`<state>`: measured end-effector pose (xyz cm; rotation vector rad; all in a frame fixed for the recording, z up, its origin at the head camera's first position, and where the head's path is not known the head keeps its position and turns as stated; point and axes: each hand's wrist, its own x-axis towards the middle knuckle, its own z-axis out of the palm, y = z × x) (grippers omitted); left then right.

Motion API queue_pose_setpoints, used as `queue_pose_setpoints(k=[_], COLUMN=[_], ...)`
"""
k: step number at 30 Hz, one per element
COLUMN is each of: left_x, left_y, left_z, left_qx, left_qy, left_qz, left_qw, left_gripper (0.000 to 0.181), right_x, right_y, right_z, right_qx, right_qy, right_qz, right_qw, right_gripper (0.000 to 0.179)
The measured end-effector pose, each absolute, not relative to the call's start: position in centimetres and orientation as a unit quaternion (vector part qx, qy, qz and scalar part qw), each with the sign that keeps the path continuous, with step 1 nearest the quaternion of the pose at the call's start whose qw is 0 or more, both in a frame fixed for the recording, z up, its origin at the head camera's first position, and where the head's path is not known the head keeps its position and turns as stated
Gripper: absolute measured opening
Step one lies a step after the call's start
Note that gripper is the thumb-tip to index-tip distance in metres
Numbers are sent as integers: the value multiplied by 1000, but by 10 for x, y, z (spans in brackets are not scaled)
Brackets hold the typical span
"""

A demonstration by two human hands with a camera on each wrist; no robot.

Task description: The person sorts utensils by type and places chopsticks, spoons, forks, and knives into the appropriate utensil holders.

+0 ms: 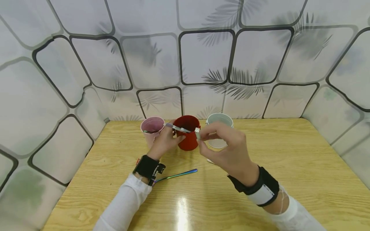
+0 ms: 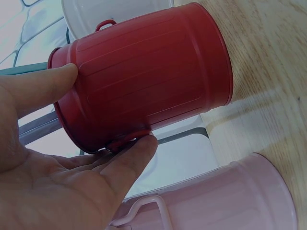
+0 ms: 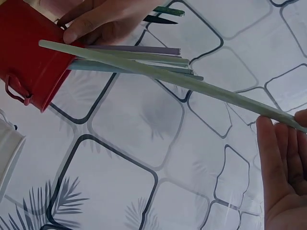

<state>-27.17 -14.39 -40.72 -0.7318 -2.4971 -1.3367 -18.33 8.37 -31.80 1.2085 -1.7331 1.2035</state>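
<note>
My left hand holds a red bucket upright near its rim, thumb against the wall and fingers by the side handle. In my right hand the fingertips pinch a pale green chopstick by one end. Its far tip overlaps the red bucket's rim in the right wrist view. Several chopsticks in purple, green and teal stick out of that bucket. To its left, a pink bucket contains a few dark and green utensils.
A white bucket stands to the right, partly behind my right hand. On the wooden table lies a rainbow-coloured metal utensil, its left end by my left wrist. Near it are a small red item and a patterned curtain-like backdrop.
</note>
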Motion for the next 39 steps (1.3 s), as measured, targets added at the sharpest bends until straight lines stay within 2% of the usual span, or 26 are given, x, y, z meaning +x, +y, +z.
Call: queue_pose_setpoints(k=[4,8,22,27,31,36,39], left_x=[-272,-272,-273,-273,-273,-273,-273], left_y=[-144,-144,-144,-144,-145,-145,-144], left_z=[-407,-407,-407,-407,-405,-405,-405], left_qx=[-240,-236,-243,-243,-241,-247,-248], left_qy=[-849,-850,-845,-848,-850,-849,-850], left_qz=[-462,-463,-468,-461,-459,-459,-457], left_qw=[93,86,91,96,92,85,82], left_gripper=[61,63,60,60,60,57,57], right_x=[-184,-185,-206,-215,-223,-231,-234], right_y=[86,85,74,71,68,65,63], right_z=[-314,-311,-326,-335,-342,-352,-359], right_qx=[449,440,425,429,437,440,439], right_qy=[-652,-630,-615,-622,-629,-645,-653], right_qz=[464,475,477,475,477,471,472], right_qw=[398,429,463,452,431,411,398], right_gripper=[7,17,24,23,14,27,28])
